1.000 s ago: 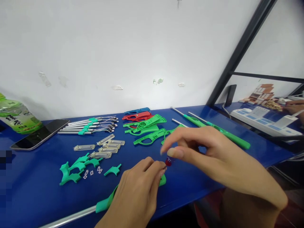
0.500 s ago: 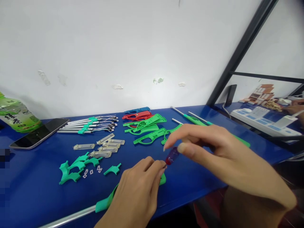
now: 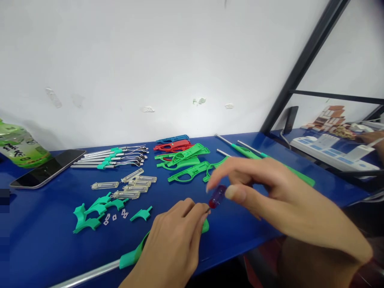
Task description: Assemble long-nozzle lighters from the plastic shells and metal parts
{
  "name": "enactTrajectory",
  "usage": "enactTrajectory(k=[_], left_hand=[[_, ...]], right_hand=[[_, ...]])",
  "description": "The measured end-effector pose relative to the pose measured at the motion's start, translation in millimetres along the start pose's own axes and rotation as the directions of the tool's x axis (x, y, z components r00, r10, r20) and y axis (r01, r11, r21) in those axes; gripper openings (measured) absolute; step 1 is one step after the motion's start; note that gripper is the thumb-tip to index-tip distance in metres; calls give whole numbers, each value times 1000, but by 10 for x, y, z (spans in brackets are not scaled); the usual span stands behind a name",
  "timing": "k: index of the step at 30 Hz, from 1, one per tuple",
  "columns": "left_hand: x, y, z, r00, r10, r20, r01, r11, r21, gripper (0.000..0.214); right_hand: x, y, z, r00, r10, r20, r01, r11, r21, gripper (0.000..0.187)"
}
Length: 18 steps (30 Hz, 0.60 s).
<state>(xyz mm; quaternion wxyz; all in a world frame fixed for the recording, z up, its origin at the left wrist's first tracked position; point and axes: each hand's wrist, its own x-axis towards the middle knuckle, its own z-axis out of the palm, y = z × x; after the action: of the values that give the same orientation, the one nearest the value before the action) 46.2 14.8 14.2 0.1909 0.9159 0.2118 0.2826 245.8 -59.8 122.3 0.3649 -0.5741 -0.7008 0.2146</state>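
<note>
My left hand (image 3: 177, 236) is closed over a green long-necked lighter (image 3: 128, 260) lying near the table's front edge. The lighter's metal tube points to the lower left, and its green end shows beyond my fingers. Over that end a small screwdriver (image 3: 218, 196) with a clear blue and red handle stands tilted. The thumb and curled index finger of my right hand (image 3: 261, 192) are around the handle. My left fingertips are beside the screwdriver's lower end, hiding its tip.
Clear fuel tanks (image 3: 105, 185), teal collar pieces (image 3: 87, 220) and tiny white clips (image 3: 114, 217) lie to the left. Behind are metal tubes with wires (image 3: 99, 161), green shell halves (image 3: 189, 173) and several lighters (image 3: 244, 151). A phone (image 3: 48, 168) and bottle (image 3: 22, 146) stand far left.
The fingers of my right hand have shifted slightly around the screwdriver handle. My left hand and the lighter stay in place; the view has moved a little.
</note>
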Motion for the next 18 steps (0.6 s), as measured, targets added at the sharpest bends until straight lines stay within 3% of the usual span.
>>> enactTrajectory(k=[3, 9, 12, 15, 18], left_hand=[[-1, 6, 8, 1000, -2, -2, 2, 1000, -1, 25], [8, -19, 26, 1000, 14, -23, -13, 1000, 21, 25], [9, -14, 16, 1000, 6, -9, -6, 1000, 12, 25], [3, -1, 7, 1000, 2, 13, -2, 1000, 4, 25], [-2, 1, 10, 1000, 0, 12, -1, 1000, 9, 25]], right_hand=[[-1, -5, 9, 1000, 20, 17, -19, 1000, -9, 28], [75, 63, 133, 989, 59, -136, -57, 998, 20, 45], [37, 31, 81, 998, 8, -54, -9, 1000, -1, 25], [-6, -12, 8, 998, -2, 62, 1, 1000, 23, 21], [4, -1, 11, 998, 52, 43, -55, 997, 61, 21]])
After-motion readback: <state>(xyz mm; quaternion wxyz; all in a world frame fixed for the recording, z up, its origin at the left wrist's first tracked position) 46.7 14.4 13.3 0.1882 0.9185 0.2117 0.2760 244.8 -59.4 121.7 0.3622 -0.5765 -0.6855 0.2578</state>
